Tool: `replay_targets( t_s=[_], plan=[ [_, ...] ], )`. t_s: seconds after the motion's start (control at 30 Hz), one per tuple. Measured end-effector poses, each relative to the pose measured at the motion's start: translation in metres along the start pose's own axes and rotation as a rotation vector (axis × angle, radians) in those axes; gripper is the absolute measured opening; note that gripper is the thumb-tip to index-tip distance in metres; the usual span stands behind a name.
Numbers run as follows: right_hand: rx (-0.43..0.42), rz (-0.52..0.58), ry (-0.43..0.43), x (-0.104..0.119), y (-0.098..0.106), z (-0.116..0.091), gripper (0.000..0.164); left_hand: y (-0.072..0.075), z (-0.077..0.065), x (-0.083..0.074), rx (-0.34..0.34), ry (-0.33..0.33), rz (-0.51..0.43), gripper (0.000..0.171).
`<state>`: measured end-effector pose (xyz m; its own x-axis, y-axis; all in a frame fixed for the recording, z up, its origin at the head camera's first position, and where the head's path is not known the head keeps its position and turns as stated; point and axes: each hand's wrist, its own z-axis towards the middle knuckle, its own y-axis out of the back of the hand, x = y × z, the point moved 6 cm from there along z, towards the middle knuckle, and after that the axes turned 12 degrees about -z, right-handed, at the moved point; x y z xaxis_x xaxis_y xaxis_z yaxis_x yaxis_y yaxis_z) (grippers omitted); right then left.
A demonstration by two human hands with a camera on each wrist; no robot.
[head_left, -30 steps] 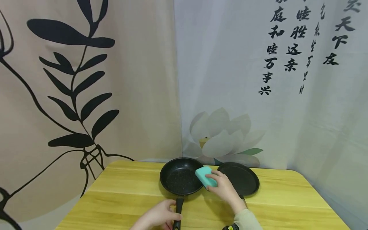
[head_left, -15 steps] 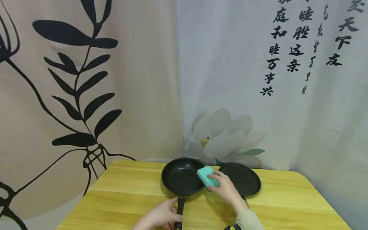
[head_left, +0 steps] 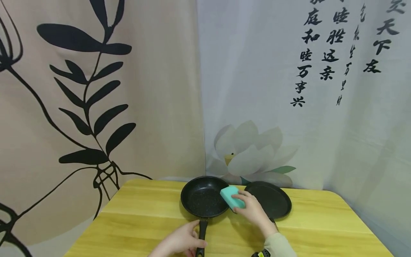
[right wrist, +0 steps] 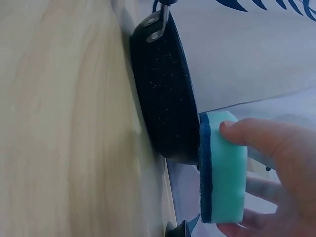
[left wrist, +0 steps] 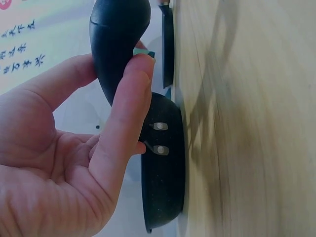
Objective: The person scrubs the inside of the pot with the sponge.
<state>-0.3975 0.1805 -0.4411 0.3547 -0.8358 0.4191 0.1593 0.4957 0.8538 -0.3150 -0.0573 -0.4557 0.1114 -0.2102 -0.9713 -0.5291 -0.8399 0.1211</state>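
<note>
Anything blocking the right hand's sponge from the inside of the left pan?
Only the right rim of the left pan: the sponge in the right hand is at that rim, dark side toward the pan; contact unclear. No other object shows between them. The flat pan lies off to the right.

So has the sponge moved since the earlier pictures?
No, not visibly in any direction: in the head view, the sponge in the right hand keeps its place against the printed flower; the whole picture only shifted slightly.
</note>
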Motion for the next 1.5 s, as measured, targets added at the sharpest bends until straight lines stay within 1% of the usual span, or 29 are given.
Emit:
replay_targets(
  t_s=[0.1, 0.27, 0.4, 0.57, 0.73, 0.87, 1.1, 1.27, 1.37, 1.43, 1.5],
  plan=[
    [0.020, -0.021, 0.026, 0.001, 0.002, 0.001, 0.040, -0.002, 0.000, 0.002, 0.003, -0.005, 0.007, 0.079],
    [0.060, -0.092, 0.114, 0.007, 0.009, 0.008, 0.038, -0.002, 0.000, 0.002, -0.005, -0.018, 0.017, 0.079],
    [0.115, -0.146, 0.158, 0.009, 0.012, 0.013, 0.037, -0.002, 0.001, 0.002, -0.007, -0.025, 0.027, 0.079],
    [0.200, -0.181, 0.211, 0.013, 0.015, 0.018, 0.036, -0.003, 0.001, 0.002, -0.013, -0.024, 0.040, 0.079],
    [0.267, -0.250, 0.284, 0.022, 0.017, 0.025, 0.035, -0.004, 0.001, 0.005, -0.010, -0.015, 0.041, 0.078],
    [0.311, -0.306, 0.323, 0.031, 0.020, 0.031, 0.035, -0.003, 0.002, 0.006, -0.010, -0.011, 0.038, 0.078],
    [0.413, -0.336, 0.328, 0.042, 0.022, 0.043, 0.034, -0.001, 0.004, 0.004, -0.013, -0.022, 0.068, 0.078],
    [0.453, -0.341, 0.315, 0.043, 0.019, 0.049, 0.032, -0.002, 0.003, 0.004, -0.022, -0.029, 0.044, 0.078],
    [0.478, -0.346, 0.293, 0.045, 0.015, 0.053, 0.030, -0.003, 0.003, 0.006, -0.020, -0.017, 0.018, 0.077],
    [0.505, -0.341, 0.268, 0.046, 0.012, 0.056, 0.029, -0.001, 0.009, 0.013, -0.012, -0.004, 0.011, 0.079],
    [0.534, -0.327, 0.238, 0.047, 0.008, 0.059, 0.027, 0.006, 0.022, 0.030, 0.007, 0.004, 0.037, 0.084]
  ],
)
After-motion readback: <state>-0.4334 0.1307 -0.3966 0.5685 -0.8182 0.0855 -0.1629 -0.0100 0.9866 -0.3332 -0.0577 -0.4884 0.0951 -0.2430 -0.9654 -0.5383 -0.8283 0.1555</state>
